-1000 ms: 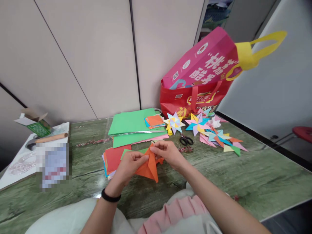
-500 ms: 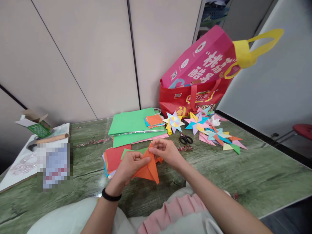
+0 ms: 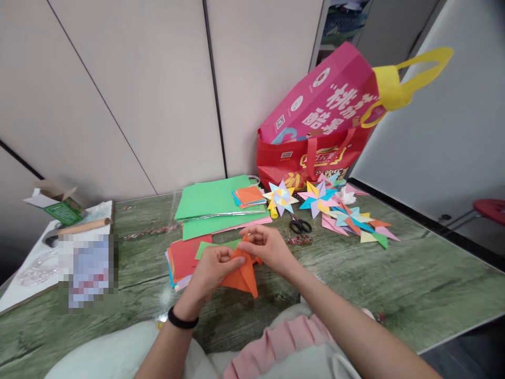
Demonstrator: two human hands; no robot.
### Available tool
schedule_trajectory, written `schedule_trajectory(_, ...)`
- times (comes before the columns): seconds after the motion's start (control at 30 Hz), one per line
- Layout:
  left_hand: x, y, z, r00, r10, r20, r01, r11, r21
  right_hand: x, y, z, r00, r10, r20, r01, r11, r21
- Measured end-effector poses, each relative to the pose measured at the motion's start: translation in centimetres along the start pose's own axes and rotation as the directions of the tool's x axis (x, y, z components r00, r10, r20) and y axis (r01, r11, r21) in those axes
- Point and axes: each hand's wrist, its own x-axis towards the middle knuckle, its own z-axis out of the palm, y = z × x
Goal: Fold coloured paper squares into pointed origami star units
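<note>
Orange paper (image 3: 241, 279): plain and brightly coloured, folded into layered flaps; a crease runs down toward a sharp lower point, the upper end narrows to a peak, and a small orange corner juts out past the fingers at the right.
Paper's place: in front of the person, over the green marbled table (image 3: 394, 279), right of the red-topped paper stack (image 3: 192, 256); whether it touches the tabletop, I cannot tell.
Left hand (image 3: 216, 267): thumb and fingers pinch the folded left side.
Right hand (image 3: 269, 249): close beside the left, its thumb and fingertips pinching the peak.
Beyond: black-handled scissors (image 3: 300, 226), a pastel paper star (image 3: 281, 197) and green sheets (image 3: 213, 197).
</note>
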Motion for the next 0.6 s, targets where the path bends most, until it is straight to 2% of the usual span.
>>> schedule_trajectory(0.37, -0.1, 0.16, 0.27, 1.0, -0.012, -0.008, 0.012, 0.999, -0.053, 0.09, 0.16, -0.25, 1.0, 0.018, -0.012, -0.017, 0.997, 0.075)
schedule_trajectory(0.47, -0.19, 0.28, 0.11, 0.999, -0.026, 0.021, 0.029, 0.991, -0.134, 0.02, -0.14, -0.22, 0.999, 0.049, 0.004, -0.049, 0.991, 0.123)
schedule_trajectory(0.6, -0.39, 0.54, -0.1, 0.993, -0.058, 0.102, 0.081, 0.966, -0.244, -0.04, -0.4, -0.41, 0.991, 0.107, 0.084, -0.125, 0.959, 0.255)
